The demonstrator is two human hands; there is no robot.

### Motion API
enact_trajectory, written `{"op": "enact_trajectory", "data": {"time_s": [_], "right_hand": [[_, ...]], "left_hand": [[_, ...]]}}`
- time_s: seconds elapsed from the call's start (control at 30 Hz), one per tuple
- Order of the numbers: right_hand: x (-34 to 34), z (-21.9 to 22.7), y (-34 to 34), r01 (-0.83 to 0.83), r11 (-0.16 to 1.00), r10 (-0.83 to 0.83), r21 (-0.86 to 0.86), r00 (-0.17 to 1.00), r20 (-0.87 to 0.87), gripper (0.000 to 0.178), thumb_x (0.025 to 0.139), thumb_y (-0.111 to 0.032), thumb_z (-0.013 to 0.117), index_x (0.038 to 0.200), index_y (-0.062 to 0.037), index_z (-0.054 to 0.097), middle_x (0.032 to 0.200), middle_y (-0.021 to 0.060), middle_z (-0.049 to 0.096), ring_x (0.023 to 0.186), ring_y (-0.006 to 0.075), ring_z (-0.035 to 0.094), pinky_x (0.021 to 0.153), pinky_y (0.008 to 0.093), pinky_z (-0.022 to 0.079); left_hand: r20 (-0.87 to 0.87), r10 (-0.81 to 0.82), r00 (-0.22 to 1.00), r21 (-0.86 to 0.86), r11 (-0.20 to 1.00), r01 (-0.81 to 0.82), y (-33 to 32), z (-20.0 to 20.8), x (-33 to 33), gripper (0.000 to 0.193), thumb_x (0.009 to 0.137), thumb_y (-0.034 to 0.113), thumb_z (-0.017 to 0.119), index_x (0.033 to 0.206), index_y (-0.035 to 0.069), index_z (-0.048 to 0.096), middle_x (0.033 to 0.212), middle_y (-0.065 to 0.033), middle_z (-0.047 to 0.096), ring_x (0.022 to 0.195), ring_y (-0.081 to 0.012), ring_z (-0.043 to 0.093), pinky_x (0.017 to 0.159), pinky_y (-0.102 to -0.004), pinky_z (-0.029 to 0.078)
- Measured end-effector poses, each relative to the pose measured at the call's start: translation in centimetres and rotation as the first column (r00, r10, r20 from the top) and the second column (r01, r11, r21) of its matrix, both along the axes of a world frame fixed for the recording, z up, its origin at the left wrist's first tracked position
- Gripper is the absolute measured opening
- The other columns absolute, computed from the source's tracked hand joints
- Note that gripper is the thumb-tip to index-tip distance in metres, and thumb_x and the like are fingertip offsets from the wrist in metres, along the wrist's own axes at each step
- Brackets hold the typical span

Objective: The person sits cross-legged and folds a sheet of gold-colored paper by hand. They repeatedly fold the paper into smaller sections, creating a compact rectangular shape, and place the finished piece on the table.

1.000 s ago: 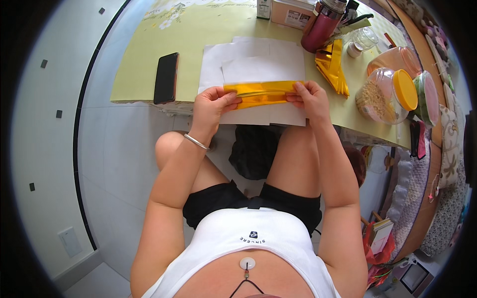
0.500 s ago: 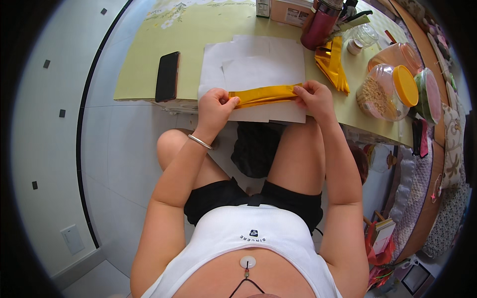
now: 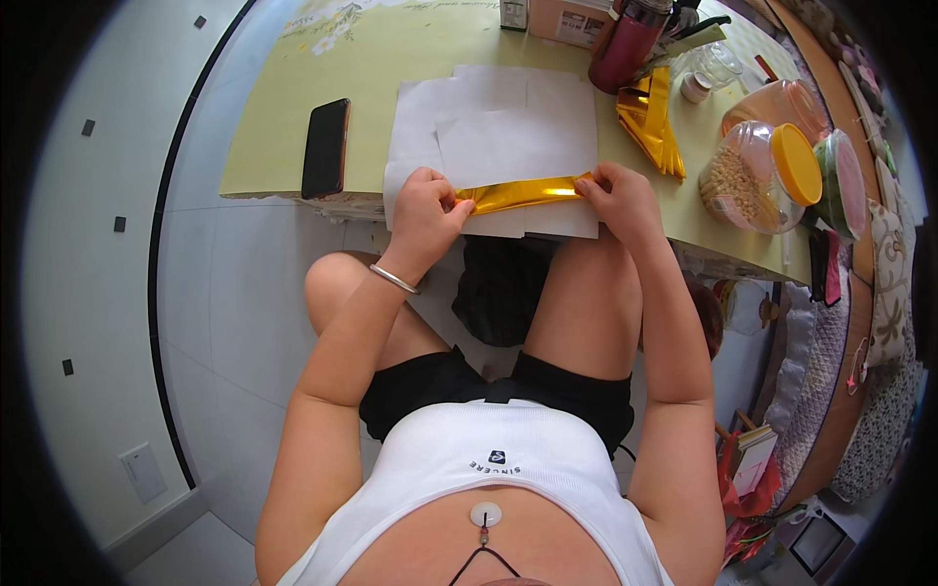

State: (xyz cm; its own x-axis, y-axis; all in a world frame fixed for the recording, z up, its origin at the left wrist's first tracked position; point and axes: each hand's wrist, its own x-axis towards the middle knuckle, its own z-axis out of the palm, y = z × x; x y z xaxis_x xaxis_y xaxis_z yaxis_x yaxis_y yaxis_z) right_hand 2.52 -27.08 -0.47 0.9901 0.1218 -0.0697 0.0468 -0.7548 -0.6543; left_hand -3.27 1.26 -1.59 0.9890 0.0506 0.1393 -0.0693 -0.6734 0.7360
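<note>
A shiny gold strip of foil-like material (image 3: 523,194) stretches lengthwise between my two hands, over the near edge of the white paper sheets (image 3: 518,122). My left hand (image 3: 428,213) pinches its left end between thumb and fingers. At the other end, my right hand (image 3: 622,202) has a similar pinch, a little higher. The strip looks flat and folded, its right end slightly raised. Beyond my right hand, a bundle of folded gold strips (image 3: 650,122) lies on the table. The fingertips partly hide both ends of the strip.
A black phone (image 3: 325,148) lies left of the paper on the green-yellow tabletop (image 3: 259,117). To the right stand a yellow-lidded jar (image 3: 750,181), a small white-capped container (image 3: 696,88) and a clear glass jar (image 3: 718,64). A purple-red flask (image 3: 630,44) and a box (image 3: 567,21) are behind.
Both hands have kept their hold on the gold strip. The strip's surface looks smoother and catches more light, and its middle sits slightly lower. My right hand has shifted a little down.
</note>
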Motion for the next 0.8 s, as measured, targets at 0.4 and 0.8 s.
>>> {"op": "enact_trajectory", "data": {"time_s": [0.4, 0.8], "right_hand": [[0.0, 0.0, 0.7, 0.006, 0.996, 0.001, -0.093, 0.997, 0.079, 0.029, 0.087, -0.033, 0.073, 0.089, -0.0045, 0.068, 0.082, 0.0151, 0.07, 0.077, 0.0347, 0.066, 0.07, 0.0435, 0.051], [0.1, 0.2, 1.1, 0.006, 0.983, 0.006, -0.186, 0.998, 0.064, 0.028, 0.089, -0.036, 0.071, 0.085, -0.0076, 0.069, 0.081, 0.0132, 0.071, 0.079, 0.0346, 0.068, 0.07, 0.045, 0.052]], "left_hand": [[0.03, -0.035, 0.999, 0.163, 0.986, 0.03, -0.5, 0.1, 0.2, 0.019, 0.077, 0.008, 0.075, 0.073, -0.001, 0.059, 0.087, -0.0144, 0.056, 0.08, -0.032, 0.057, 0.071, -0.0411, 0.05], [0.119, -0.699, 0.705, 0.838, 0.452, 0.306, -1.5, 1.3, 1.6, 0.053, 0.094, 0.011, 0.057, 0.145, 0.027, 0.055, 0.155, 0.0056, 0.048, 0.15, -0.0218, 0.035, 0.122, -0.0556, 0.016]]}}
